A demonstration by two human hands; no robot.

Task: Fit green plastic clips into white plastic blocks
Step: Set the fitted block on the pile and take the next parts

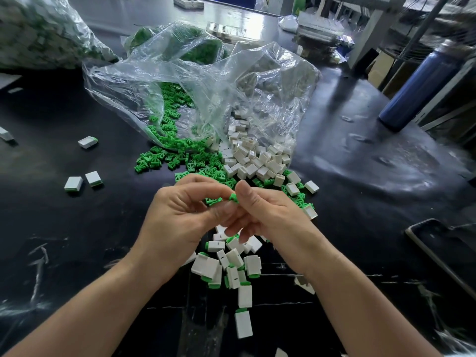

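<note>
Green clip (233, 197) sits pinched in right hand (269, 215); left hand (177, 215) curls, hold unclear (fitted blocks (233, 265) near, loose heaps (257, 161) far).

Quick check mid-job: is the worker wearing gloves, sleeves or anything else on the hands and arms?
No. The left hand and right hand are bare, with no gloves, rings or tape showing. Both forearms are uncovered down to the frame's edge: no sleeves, watch or wristband in view. The nails look short.
</note>
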